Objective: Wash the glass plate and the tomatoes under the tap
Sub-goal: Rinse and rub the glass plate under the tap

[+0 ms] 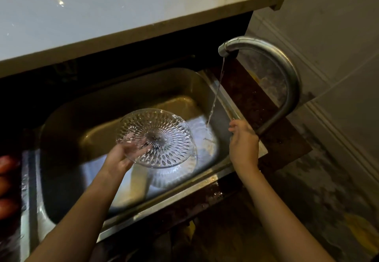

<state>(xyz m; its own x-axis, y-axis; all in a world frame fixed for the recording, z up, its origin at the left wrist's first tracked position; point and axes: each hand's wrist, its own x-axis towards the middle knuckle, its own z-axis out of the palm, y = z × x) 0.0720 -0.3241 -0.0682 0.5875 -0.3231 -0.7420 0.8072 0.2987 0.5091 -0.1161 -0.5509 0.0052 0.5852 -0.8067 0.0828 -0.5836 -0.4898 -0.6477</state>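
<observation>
A clear, cut-pattern glass plate [164, 138] is held level over the steel sink [114, 105] by my left hand [125, 155], which grips its near-left rim with fingers under the glass. The curved metal tap [283, 71] runs a thin stream of water [215, 95] that falls to the right of the plate and does not touch it. My right hand [243, 142] is at the sink's right rim near the foot of the tap, fingers loosely curled, holding nothing. Red tomatoes [7, 185] lie at the far left edge, partly cut off.
A white counter slab [123, 19] overhangs the back of the sink. Dark speckled stone [266, 118] frames the sink on the right and front. A tiled wall [338, 56] stands to the right. Something yellow [361, 231] lies low at the right.
</observation>
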